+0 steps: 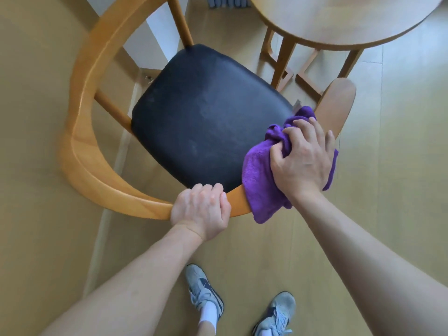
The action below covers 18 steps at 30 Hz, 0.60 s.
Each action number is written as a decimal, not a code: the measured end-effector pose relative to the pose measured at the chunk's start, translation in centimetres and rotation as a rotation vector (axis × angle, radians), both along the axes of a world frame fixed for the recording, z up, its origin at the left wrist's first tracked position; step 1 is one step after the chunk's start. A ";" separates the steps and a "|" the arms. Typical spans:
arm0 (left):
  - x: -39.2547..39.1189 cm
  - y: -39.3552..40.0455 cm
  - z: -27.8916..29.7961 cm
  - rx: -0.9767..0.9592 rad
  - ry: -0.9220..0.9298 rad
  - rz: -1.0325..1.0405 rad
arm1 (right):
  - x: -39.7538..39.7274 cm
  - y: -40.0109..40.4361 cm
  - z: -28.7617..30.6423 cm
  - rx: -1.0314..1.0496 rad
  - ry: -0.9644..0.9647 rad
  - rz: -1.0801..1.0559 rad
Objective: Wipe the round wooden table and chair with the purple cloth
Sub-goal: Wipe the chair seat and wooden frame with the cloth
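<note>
At the far left, the curved wooden backrest of the chair [80, 98] sweeps round from the top of the view down toward the person, with spindles joining it to the seat. Inside that curve sits the black padded seat [206, 115], its surface dull and faintly smudged. At the near edge of the rail, the left hand [202, 212] grips the wood, fingers curled over the top and the thumb tucked beneath, so it is clamped round the chair rail rather than spread. Below it, on the pale wooden floor [48, 238], two grey sneakers [206, 289] with white socks point toward the chair. Just to the right of the left hand, the purple cloth [261, 180] is draped over the rail, with a loose corner hanging below the wood and a bunched fold rising toward the armrest end. The right hand [303, 161] lies on top of the cloth, its fingers bent and gathering the fabric in a pinch while the palm presses it against the rail. Beyond the fingertips, the rounded end of the armrest [337, 103] juts out bare. In the upper right stands the round wooden desk [339, 20], its light top partly cut off by the frame and its legs and crossbars showing underneath, near the chair's armrest but apart from it.
</note>
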<state>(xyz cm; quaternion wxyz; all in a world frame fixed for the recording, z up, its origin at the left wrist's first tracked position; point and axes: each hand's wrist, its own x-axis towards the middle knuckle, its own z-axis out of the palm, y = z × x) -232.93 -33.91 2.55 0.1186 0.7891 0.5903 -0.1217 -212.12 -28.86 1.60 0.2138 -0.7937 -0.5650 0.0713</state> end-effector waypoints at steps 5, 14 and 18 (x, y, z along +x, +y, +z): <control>-0.2 0.0 -0.1 -0.020 -0.019 -0.032 | -1.8 -0.6 0.0 0.009 0.047 -0.143; -1.9 0.6 0.2 -0.109 -0.137 -0.138 | -2.1 -0.4 1.0 -0.051 0.031 -0.156; -6.3 1.6 1.2 -0.114 -0.081 -0.235 | -2.1 -0.3 1.1 -0.063 0.031 -0.157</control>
